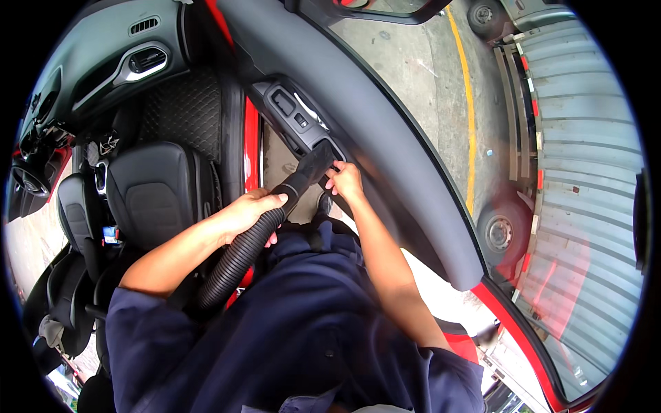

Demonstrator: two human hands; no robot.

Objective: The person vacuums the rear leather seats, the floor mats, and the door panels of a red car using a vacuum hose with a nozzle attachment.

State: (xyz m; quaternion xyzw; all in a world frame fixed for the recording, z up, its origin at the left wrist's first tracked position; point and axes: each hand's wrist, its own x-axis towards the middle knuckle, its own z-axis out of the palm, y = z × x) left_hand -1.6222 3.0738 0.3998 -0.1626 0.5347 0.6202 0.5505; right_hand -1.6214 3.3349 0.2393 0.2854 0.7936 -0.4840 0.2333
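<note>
My left hand is closed around the neck of a black corrugated vacuum hose. The flat black nozzle at its end points into the pull-handle pocket of the open car door's armrest. On the nozzle's right side, beside the armrest, is my right hand, its fingers bent around a small dark thing that I cannot make out. Whether that hand grips the thing or the nozzle's edge cannot be told. A window switch and a chrome inner door handle lie above the nozzle.
A black front seat and a quilted floor mat are on the left, behind the red door sill. The door panel curves along my right. Outside, a truck with a ribbed metal side stands beyond a yellow floor line.
</note>
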